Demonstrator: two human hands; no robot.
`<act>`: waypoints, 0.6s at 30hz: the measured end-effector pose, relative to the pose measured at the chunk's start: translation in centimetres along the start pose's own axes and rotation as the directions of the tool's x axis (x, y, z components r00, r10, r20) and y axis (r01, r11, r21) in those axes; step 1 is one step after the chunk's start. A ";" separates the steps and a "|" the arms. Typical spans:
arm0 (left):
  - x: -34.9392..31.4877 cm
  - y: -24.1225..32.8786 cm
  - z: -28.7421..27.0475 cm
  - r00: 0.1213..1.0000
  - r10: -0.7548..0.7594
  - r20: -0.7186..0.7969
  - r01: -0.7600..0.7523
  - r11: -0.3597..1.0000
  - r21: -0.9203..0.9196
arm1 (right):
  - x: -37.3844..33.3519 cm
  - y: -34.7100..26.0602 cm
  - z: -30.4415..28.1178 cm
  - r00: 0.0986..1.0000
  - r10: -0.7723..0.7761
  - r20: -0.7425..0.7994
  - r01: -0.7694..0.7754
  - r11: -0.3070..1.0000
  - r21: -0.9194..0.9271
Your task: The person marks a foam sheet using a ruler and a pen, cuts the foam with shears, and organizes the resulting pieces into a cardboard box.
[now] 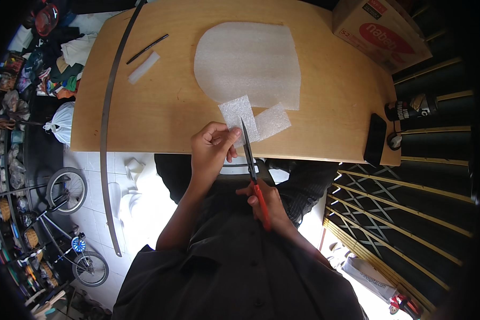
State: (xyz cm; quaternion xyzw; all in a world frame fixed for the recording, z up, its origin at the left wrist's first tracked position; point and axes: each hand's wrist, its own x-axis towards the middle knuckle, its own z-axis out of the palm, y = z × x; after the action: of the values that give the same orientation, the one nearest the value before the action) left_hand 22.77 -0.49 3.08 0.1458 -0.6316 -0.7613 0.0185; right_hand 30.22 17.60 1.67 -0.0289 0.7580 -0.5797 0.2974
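My left hand pinches a small rectangle of white foam sheet between thumb and fingers, just above the table's near edge. In my right hand is a pair of scissors with red handles and dark blades. The blades point away from me and lie against the held foam piece, their tips near its middle. A second foam rectangle rests on the table just right of it. Beyond them lies a large foam sheet with a rounded left side and a straight right edge.
On the wooden table lie a black pen, a narrow foam strip and a long metal strip overhanging the near edge. A phone and cardboard box are at right. A bicycle stands at left.
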 end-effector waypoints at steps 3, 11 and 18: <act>0.0 0.5 -0.1 1.000 -0.030 -0.002 0.030 0.999 0.027 | -0.1 -0.1 0.4 0.999 0.006 -0.032 -0.006 1.000 -0.004; 0.2 0.6 -0.3 0.999 -0.046 0.018 0.045 0.998 0.037 | -0.3 -0.9 0.1 0.993 0.118 -0.018 -0.118 0.993 0.013; 0.4 0.8 -1.3 0.989 -0.096 0.113 0.090 0.994 0.057 | -0.2 0.2 -0.3 0.992 -0.129 0.000 0.129 0.991 -0.034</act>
State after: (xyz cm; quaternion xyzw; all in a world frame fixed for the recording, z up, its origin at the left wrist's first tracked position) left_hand 22.55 -1.96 3.55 0.1312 -0.6434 -0.7520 -0.0575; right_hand 30.26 18.02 1.59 -0.0824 0.7647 -0.5848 0.2577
